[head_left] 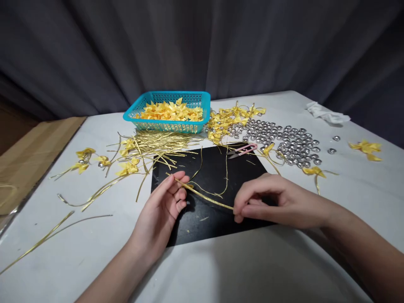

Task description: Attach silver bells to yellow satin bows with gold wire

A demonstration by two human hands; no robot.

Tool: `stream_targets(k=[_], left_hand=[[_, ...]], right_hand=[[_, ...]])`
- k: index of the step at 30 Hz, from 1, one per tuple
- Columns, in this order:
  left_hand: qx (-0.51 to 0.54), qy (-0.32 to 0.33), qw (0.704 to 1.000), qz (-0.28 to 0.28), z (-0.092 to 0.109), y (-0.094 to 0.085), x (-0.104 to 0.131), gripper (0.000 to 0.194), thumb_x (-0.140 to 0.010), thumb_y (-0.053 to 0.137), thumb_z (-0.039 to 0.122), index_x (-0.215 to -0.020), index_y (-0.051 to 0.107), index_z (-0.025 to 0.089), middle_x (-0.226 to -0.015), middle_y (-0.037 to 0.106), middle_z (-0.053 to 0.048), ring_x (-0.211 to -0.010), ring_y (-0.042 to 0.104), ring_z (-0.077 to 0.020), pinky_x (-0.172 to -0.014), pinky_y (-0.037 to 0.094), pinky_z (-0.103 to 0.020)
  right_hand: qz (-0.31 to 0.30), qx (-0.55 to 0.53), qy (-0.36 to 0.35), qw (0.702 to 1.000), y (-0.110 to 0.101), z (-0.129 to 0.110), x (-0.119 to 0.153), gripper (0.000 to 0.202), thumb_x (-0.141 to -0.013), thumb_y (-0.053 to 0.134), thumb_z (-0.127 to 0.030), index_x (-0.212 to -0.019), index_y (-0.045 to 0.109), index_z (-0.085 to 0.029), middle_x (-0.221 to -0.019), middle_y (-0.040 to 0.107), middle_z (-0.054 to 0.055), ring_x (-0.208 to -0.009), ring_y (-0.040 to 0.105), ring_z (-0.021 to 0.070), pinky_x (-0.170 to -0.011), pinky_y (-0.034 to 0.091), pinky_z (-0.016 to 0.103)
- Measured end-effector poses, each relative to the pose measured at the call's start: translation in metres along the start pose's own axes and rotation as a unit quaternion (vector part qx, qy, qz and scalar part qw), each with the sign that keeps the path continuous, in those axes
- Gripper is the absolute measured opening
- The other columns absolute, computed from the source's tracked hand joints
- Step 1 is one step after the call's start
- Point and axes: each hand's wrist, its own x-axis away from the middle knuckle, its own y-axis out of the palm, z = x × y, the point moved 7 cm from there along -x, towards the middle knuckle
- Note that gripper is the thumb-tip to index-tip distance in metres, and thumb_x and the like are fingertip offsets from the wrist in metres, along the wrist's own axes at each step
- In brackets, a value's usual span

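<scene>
On the left of the white worktop [94,252] lie three small yellow bows [83,153] with gold tails, and a few long gold strips [47,237] lie loose nearer the front. Next comes a big pile of gold ties [158,143], too many to count. Behind it stands one blue basket [170,111] full of yellow bows.

In the middle is one black mat [217,168]. The left hand [162,210] rests on its left edge, fingers half curled, with one gold wire [205,198] lying across the fingertips. The wire runs over the mat to the right hand [271,202], which pinches its other end between thumb and fingers.

One pair of pink snips [244,150] lies at the top of the mat. Right of the basket is a heap of bows [227,120], then a big spread of silver beads [284,141], too many to count. Far right are two lone beads [333,144], one bow [366,148] and one white cloth [326,112].
</scene>
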Motion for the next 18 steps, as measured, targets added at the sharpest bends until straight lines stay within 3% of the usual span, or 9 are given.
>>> stream_targets(k=[3,7,12,18], left_hand=[[-0.062,0.025,0.998,-0.01,-0.002,0.0,0.001,0.016,-0.08,0.063,0.024,-0.089,0.074,0.017,-0.077,0.069,-0.002,-0.053,0.053,-0.0039,-0.05,0.048,-0.011],[-0.171,0.077,0.982,0.021,-0.002,-0.004,0.002,0.019,-0.07,0.073,0.03,-0.084,0.075,0.018,-0.07,0.069,0.0,-0.055,0.051,-0.0042,-0.055,0.045,-0.012],[-0.311,0.184,0.929,0.083,0.011,-0.007,0.009,0.016,-0.066,0.074,0.032,-0.064,0.069,0.017,-0.06,0.064,0.002,-0.058,0.053,-0.0089,-0.056,0.043,-0.018],[-0.42,0.278,0.858,0.096,0.027,0.0,0.015,0.017,-0.072,0.068,0.033,-0.067,0.061,0.018,-0.06,0.056,0.003,-0.054,0.047,-0.0094,-0.052,0.038,-0.019]], right_hand=[[-0.026,-0.048,0.018,0.998,0.008,-0.003,0.002,0.024,-0.087,0.051,-0.034,-0.086,0.066,-0.016,-0.081,0.068,0.005,-0.065,0.056,0.0093,-0.054,0.036,0.019],[-0.017,-0.096,0.034,0.995,0.01,-0.003,0.001,0.02,-0.083,0.057,-0.033,-0.084,0.064,-0.014,-0.079,0.068,0.007,-0.059,0.053,0.0086,-0.053,0.037,0.02],[0.025,-0.09,0.037,0.995,0.01,0.003,-0.003,0.022,-0.08,0.062,-0.034,-0.078,0.063,-0.013,-0.067,0.06,0.004,-0.053,0.042,0.0054,-0.048,0.032,0.017],[0.114,-0.163,0.013,0.98,0.003,0.005,-0.006,0.023,-0.079,0.062,-0.035,-0.077,0.059,-0.013,-0.081,0.053,0.003,-0.052,0.039,0.0027,-0.042,0.033,0.014]])
